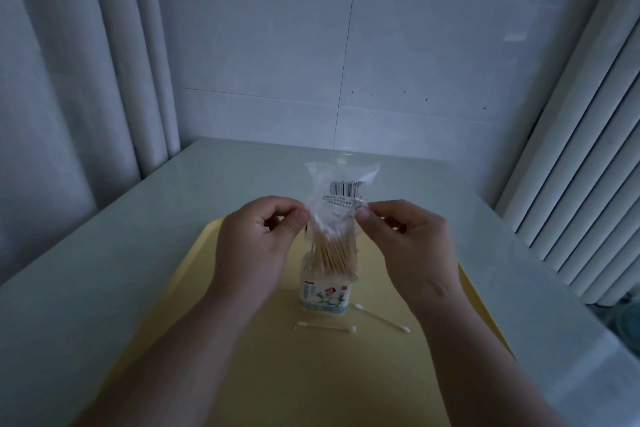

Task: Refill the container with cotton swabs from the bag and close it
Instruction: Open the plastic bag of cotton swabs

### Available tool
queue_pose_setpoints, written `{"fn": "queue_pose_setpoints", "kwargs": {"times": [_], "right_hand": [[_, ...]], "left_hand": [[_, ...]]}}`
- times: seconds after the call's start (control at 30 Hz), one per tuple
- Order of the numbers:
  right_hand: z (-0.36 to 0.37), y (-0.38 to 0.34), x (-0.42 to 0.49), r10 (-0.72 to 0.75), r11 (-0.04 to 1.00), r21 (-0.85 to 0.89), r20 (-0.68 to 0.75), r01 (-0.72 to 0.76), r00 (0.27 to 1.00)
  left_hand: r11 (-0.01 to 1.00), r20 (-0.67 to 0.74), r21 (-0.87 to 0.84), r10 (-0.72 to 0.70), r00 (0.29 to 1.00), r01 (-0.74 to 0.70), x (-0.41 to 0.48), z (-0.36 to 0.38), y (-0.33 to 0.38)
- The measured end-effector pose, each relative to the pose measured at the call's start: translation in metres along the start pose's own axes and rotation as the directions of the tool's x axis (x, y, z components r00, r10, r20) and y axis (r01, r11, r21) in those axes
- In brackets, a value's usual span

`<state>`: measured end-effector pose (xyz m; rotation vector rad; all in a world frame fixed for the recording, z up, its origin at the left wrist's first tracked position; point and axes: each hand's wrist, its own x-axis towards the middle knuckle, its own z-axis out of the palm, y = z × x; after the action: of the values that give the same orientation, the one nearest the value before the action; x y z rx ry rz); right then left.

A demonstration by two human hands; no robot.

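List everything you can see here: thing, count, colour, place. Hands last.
bag: one, clear plastic with a barcode, held upended above the container
cotton swabs: one bundle, too many to count, pale wooden sticks, running from the bag down into the container
container: one, clear with a printed label, upright on the tray
loose swabs: two, white-tipped, lying on the tray in front of the container
tray: one, yellow, on the table
table: one, pale, under the tray
tiled wall: white, behind the table
curtain: white, at left
ribbed panel: white, at right
left hand: pinches the bag's left edge
right hand: pinches the bag's right edge
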<state>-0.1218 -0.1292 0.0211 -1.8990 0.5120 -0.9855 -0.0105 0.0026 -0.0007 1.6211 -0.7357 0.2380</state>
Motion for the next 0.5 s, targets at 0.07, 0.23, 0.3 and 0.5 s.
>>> {"fn": "queue_pose_setpoints", "kwargs": {"times": [0.07, 0.23, 0.3, 0.5], "right_hand": [[0.0000, -0.0020, 0.0000, -0.010, 1.000, -0.019, 0.001, 0.010, 1.000], [0.0000, -0.0010, 0.0002, 0.012, 0.999, -0.032, -0.006, -0.012, 1.000], [-0.0003, -0.0010, 0.0005, 0.021, 0.999, -0.044, 0.007, -0.021, 1.000], [-0.0012, -0.0024, -0.0006, 0.002, 0.999, -0.042, -0.023, -0.003, 1.000]], "left_hand": [[1.000, 0.030, 0.001, -0.009, 1.000, 0.009, 0.0002, 0.0002, -0.0006], [1.000, 0.062, -0.002, -0.014, 0.998, 0.014, 0.0006, 0.0012, -0.0004], [1.000, 0.085, 0.006, -0.024, 0.996, 0.023, 0.0007, 0.0019, -0.0012], [0.999, 0.071, -0.012, -0.040, 0.997, 0.040, 0.0003, 0.0029, -0.0017]]}}
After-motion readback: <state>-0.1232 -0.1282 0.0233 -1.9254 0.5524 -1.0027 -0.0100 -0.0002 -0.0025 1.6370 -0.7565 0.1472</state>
